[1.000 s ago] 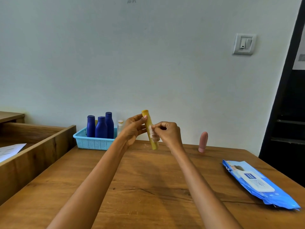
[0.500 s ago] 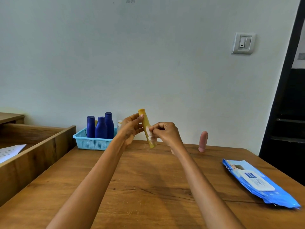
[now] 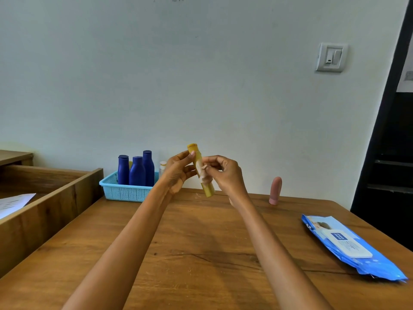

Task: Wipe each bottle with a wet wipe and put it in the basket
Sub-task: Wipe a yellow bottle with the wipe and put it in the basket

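Note:
My left hand grips a slim yellow bottle near its cap, holding it nearly upright above the table's far side. My right hand pinches a small wet wipe against the middle of that bottle. Behind and to the left sits a light blue basket with three dark blue bottles standing in it and a small white bottle partly hidden behind my left hand. A pink bottle stands upright on the table to the right.
A blue pack of wet wipes lies at the table's right side. A wooden partition borders the table on the left, with a sheet of paper beyond it. A wall is close behind, with a dark door frame at the right.
The yellow bottle has shifted slightly left and up and tilted a little. My right hand has slid the wipe along its middle. The basket and pink bottle have not moved.

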